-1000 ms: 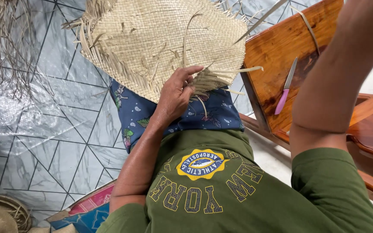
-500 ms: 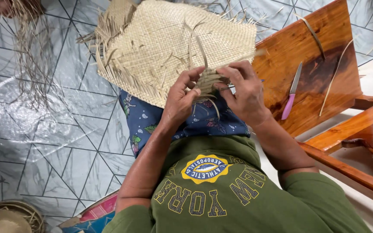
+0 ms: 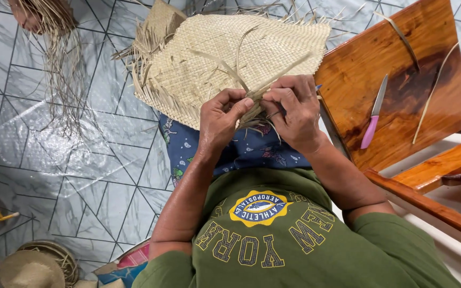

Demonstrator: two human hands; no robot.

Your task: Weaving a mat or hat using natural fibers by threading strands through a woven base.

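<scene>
The woven mat (image 3: 225,58) is spread on the lap; a knife (image 3: 373,113) lies right on the wooden bench (image 3: 396,80); hats (image 3: 30,269) sit on the floor, lower left.

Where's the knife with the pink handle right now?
In the head view, the pink-handled knife lies on the wooden seat at the person's right, just beyond the right hand and beside a loose straw strip.

The left hand (image 3: 221,120) and the right hand (image 3: 293,109) are meeting at the near edge of a woven straw mat (image 3: 225,58), both pinching loose straw strips (image 3: 252,80). The mat is lying over the lap. At three o'clock a knife with a pink handle (image 3: 373,114) is resting on a wooden bench (image 3: 401,69). At seven o'clock straw hats (image 3: 33,266) are lying on the floor.
</scene>
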